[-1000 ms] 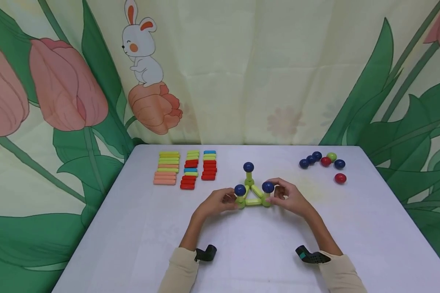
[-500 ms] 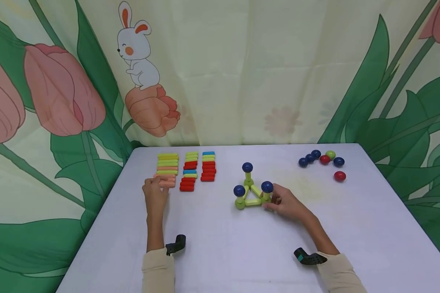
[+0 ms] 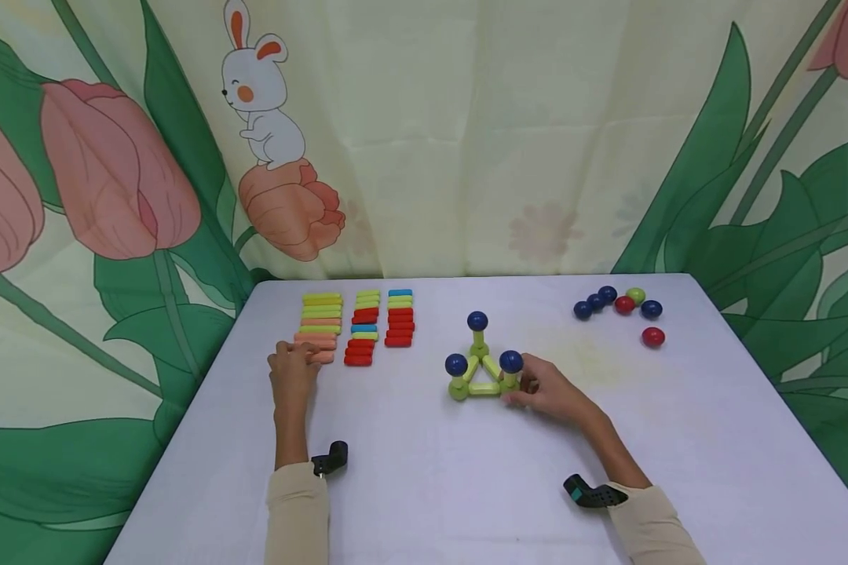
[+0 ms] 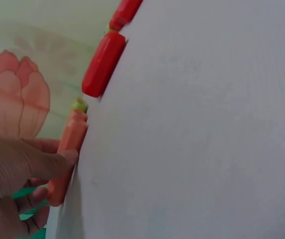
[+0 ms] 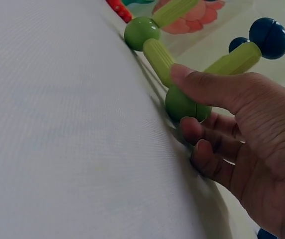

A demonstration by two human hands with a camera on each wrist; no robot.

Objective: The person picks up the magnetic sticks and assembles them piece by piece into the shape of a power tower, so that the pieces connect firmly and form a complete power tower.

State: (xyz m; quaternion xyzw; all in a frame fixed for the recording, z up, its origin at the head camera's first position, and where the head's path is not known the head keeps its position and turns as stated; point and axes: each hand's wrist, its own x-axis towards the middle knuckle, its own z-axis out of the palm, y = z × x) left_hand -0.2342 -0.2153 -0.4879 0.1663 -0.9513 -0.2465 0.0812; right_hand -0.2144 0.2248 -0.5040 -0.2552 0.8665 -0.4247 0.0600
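My left hand (image 3: pixel 293 377) pinches an orange rod (image 4: pixel 65 167) at the near end of the leftmost column of rods; in the left wrist view the thumb lies on its near side. At mid-table stands a triangular frame (image 3: pixel 484 388) of yellow-green rods and green balls, with an upright rod and a dark blue ball (image 3: pixel 477 320) at each corner. My right hand (image 3: pixel 554 390) holds its near right corner. Seen from the right wrist, thumb and fingers grip the green corner ball (image 5: pixel 180 103), partly hiding it.
Two more columns of short rods, one with red rods (image 3: pixel 358 360), lie right of the left hand. Several loose balls, blue, green and red (image 3: pixel 653 337), sit at the back right. A printed curtain (image 3: pixel 424 157) hangs behind the white table (image 3: pixel 431 486).
My left hand has left the frame's near left corner and moved left to the orange rods. The right hand stays at the frame, which has shifted slightly left at its near corners.
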